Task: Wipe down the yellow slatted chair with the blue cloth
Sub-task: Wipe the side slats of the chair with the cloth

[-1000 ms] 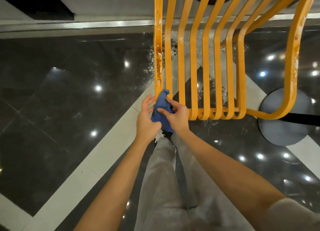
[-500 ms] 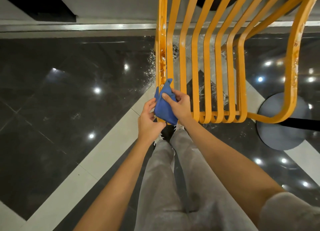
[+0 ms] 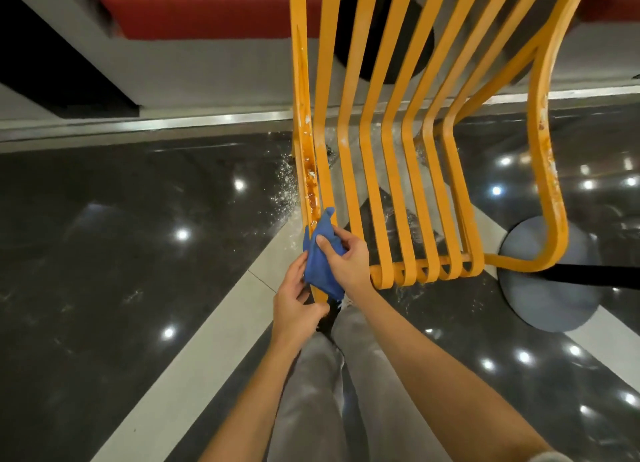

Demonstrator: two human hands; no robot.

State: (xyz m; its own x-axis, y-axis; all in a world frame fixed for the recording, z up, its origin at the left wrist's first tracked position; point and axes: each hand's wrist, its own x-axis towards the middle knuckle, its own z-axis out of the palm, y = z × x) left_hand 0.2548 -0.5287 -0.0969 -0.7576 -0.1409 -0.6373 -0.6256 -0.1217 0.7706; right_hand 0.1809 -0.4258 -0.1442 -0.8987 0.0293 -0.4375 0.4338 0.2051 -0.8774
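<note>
Near the middle of the frame, a little below centre, both hands meet at the leftmost slat of the yellow chair (image 3: 367, 171). The right hand (image 3: 346, 262) holds the blue cloth (image 3: 320, 264) in a closed grip: the thumb lies on top of the cloth and the fingers curl around it, pressing it against the lower end of that slat. The left hand (image 3: 294, 300) is just beside it, lower and to the left, with its fingers touching the under side of the cloth and its thumb near the end of the slat; whether it really grips the cloth or only supports it, I cannot tell. One corner of the cloth stands up as a small point against the slat. Above the cloth, the leftmost slat carries brown stains (image 3: 309, 171) and white flecks. White flecks also lie on the dark glossy floor (image 3: 121, 236) at the left of the chair. At the right edge of the frame a round grey base (image 3: 550, 288) rests on the floor, partly behind the chair's frame. Grey trousers (image 3: 318, 392) show at the bottom centre.
</note>
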